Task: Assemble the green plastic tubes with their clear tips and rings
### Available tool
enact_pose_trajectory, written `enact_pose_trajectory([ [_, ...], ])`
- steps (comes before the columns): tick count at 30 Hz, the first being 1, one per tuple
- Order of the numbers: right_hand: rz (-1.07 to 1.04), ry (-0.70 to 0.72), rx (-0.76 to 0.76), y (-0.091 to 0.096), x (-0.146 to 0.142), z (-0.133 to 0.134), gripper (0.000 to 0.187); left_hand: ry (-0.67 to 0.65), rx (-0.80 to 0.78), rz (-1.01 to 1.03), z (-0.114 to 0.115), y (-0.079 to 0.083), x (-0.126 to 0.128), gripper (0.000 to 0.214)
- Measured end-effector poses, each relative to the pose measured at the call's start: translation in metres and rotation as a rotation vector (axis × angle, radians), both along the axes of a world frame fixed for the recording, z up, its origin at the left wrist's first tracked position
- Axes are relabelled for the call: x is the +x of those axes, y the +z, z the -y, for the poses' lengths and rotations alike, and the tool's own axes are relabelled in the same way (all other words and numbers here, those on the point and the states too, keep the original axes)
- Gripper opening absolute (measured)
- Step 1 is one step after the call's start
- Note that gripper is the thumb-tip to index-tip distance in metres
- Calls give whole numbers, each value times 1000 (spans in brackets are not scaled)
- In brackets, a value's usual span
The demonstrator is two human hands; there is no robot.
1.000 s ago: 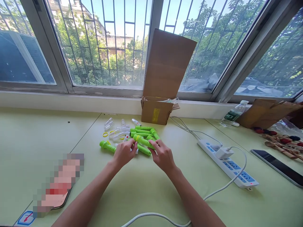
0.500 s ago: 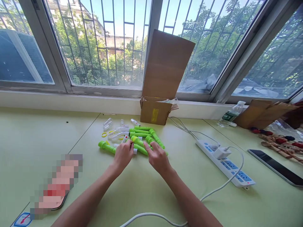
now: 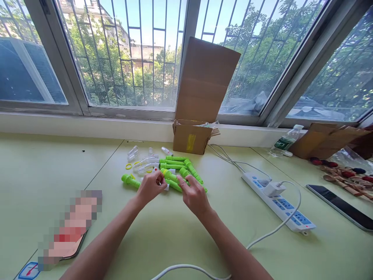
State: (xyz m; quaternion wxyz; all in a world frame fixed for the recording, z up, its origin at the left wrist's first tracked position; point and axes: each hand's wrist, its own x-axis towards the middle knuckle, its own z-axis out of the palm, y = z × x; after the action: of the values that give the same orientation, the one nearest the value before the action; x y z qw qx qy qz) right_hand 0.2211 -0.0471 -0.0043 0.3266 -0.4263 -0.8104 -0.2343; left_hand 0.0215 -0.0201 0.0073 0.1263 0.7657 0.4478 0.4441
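Observation:
My right hand [image 3: 194, 196] is closed around a bright green plastic tube [image 3: 170, 176] with a threaded, yellow-ringed end pointing left. Beside that end, my left hand [image 3: 151, 187] has its fingers curled and pinched together; anything between them is too small to make out. More green tubes [image 3: 176, 164] lie in a loose pile just beyond my hands, and another green tube [image 3: 130, 181] is partly covered by my left hand. Clear ribbed plastic covers [image 3: 142, 168], yellow rings [image 3: 128, 166] and a small white cylinder [image 3: 166, 151] are scattered behind.
An open cardboard box [image 3: 190, 138] stands at the window sill. To the right are a white power strip [image 3: 276, 202] with cables, a dark phone [image 3: 339, 206] and a water bottle [image 3: 287, 140]. A pixelated phone-like object [image 3: 72, 229] lies at left on the pale green table [image 3: 163, 237].
My left hand has shifted slightly down and its fingers have curled further, away from the tube's yellow-ringed end. My right hand stays in place with the green tube.

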Motion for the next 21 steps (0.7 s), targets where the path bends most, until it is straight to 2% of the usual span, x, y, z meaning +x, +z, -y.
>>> enact_pose_trajectory([
  [3,-39,-6,-19,0,2,-1,40,-42,74,-44,2,3,-2,7],
  [8,-64,-79,-88,4,4,-1,37,13,135,-112,4,7,0,5],
  [13,-17,-68,-75,6,4,1,34,64,93,-132,3,5,1,9],
  [17,-4,-24,-39,5,8,-1,37,51,55,-110,2,3,1,14],
  [21,33,-41,5,3,11,-3,39,58,40,-107,1,4,2,18],
])
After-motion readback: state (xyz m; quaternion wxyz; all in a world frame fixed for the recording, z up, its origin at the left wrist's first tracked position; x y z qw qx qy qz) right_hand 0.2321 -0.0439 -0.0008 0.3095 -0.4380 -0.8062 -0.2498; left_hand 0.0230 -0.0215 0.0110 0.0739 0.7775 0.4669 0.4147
